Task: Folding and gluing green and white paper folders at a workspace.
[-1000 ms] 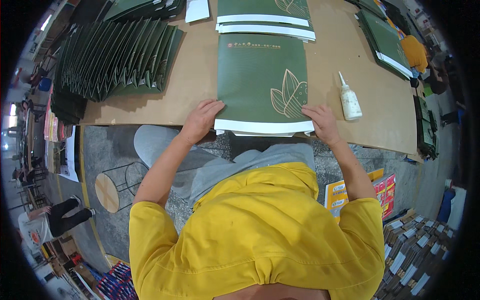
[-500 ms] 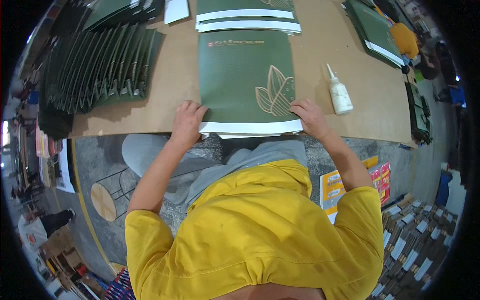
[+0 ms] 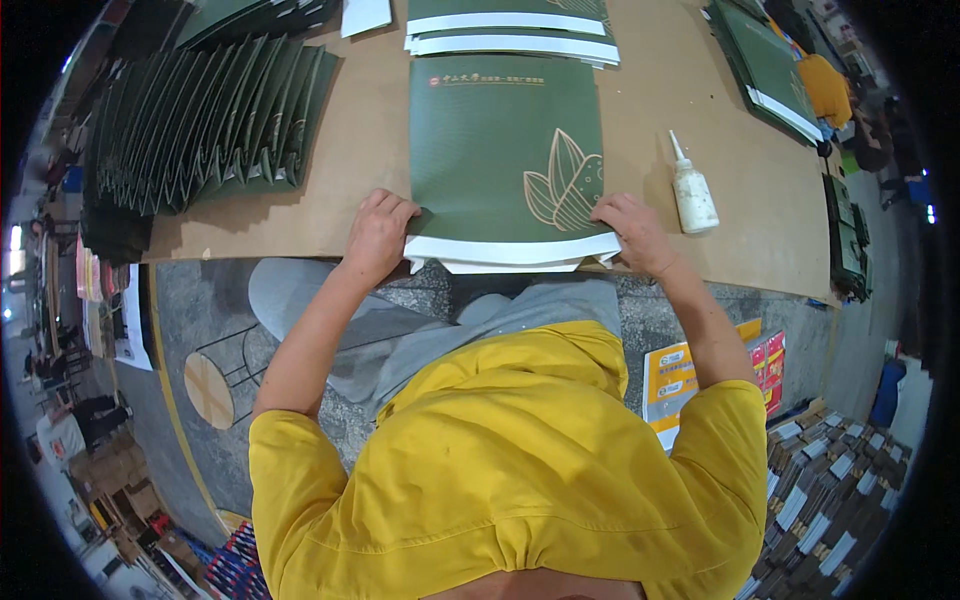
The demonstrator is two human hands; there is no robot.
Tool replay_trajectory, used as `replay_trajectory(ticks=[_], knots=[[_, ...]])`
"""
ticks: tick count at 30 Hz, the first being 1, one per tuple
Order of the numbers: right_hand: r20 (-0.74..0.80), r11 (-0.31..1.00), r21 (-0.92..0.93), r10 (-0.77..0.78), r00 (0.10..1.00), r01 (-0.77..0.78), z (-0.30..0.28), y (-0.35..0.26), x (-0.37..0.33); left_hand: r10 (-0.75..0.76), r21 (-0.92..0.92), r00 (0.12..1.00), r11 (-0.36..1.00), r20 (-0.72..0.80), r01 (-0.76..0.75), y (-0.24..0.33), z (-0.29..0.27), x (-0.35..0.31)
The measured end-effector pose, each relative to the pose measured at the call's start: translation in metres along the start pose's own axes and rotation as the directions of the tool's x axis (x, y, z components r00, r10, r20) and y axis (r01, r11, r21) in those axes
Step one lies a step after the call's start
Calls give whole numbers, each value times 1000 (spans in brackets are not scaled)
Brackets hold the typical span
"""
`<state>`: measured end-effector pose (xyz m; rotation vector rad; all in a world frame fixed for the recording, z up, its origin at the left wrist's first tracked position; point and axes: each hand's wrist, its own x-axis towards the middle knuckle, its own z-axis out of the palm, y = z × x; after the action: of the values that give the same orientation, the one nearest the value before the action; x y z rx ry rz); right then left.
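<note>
Green folded sheet (image 3: 505,150) with a gold leaf print lies flat on the brown table (image 3: 700,120), square to the person, its near white edge sitting right at the table's front edge and slightly overhanging it. The sheet is near square; the edge being worked runs left-right, straight across in front of the body.

Left hand (image 3: 378,235) is on the near left corner, fingers curled down over the green face, pressing the corner rather than lifting it. Right hand (image 3: 632,232) mirrors it on the near right corner, fingers bent onto the sheet beside the leaf print. Whether the thumbs sit under the white edge I cannot tell. Both hands are equally close; the sheet stretches away from them toward the far side of the table.

Glue bottle (image 3: 690,190) stands just right of the sheet, nearest the right hand, not touching it. A fanned row of green folded pieces (image 3: 210,120) lies well to the left. Another stack (image 3: 510,30) sits just beyond the sheet.
</note>
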<state>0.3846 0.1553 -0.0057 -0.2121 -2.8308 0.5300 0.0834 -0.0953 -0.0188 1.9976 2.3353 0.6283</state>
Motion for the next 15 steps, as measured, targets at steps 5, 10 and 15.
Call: replay_trajectory(ticks=[5,10,15], knots=[[151,957,222,156,976,-187,-12,4,8,-59,-47,990,997,127,66,-4,-8,10],[486,431,479,595,640,-765,-17,15,34,-423,-77,870,888,253,454,-24,7,21],[530,402,465,587,612,-789,-19,25,44,-346,-247,895,876,280,415,-20,10,24]])
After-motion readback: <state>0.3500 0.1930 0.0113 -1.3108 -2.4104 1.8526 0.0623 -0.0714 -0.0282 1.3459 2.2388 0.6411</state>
